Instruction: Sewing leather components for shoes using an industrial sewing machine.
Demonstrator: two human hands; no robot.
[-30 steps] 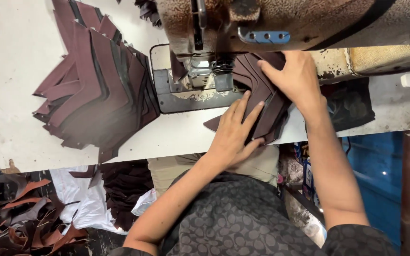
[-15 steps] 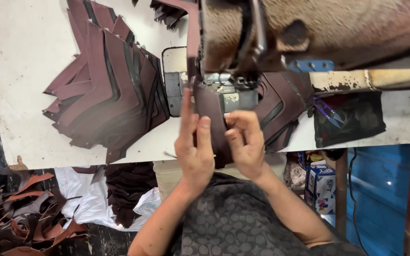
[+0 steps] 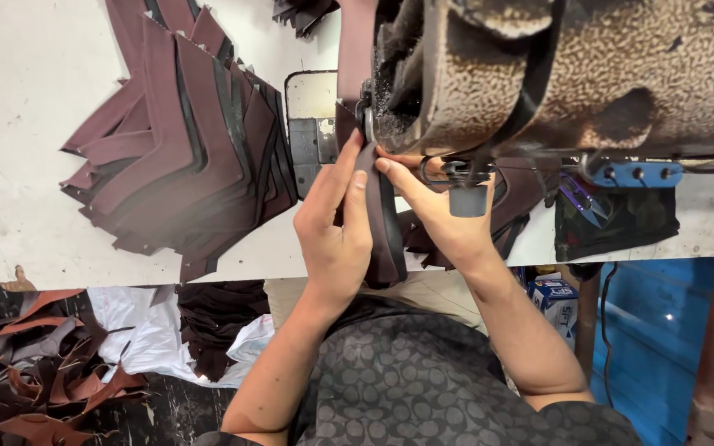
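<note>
Head view, looking straight down, shows us seated at a white worktable (image 3: 26, 124) with a heavy, worn sewing machine (image 3: 572, 74) filling the upper right.

Our left hand (image 3: 334, 231) and right hand (image 3: 448, 219) are close together, both gripping one dark maroon leather strip (image 3: 383, 223). The left hand pinches the strip from the left side, thumb and forefinger pointing up toward the needle area. The right hand holds it from the right, its forefinger pressed on the strip just below the machine head. The strip runs from the table edge, where its lower end overhangs toward our lap, up to the presser-foot region; we judge that this two-sided hold keeps the piece straight and flat as it meets the needle. The needle itself is hidden behind the machine head.

A metal plate (image 3: 311, 124) is set in the table beside the strip. To its left lies a fanned stack of cut maroon leather pieces (image 3: 183, 157), within easy reach of the left hand. More dark pieces (image 3: 514, 198) lie under the machine arm to the right. Below the table, leather offcuts (image 3: 26, 372) are heaped on the floor beside a white sack (image 3: 146, 330).
</note>
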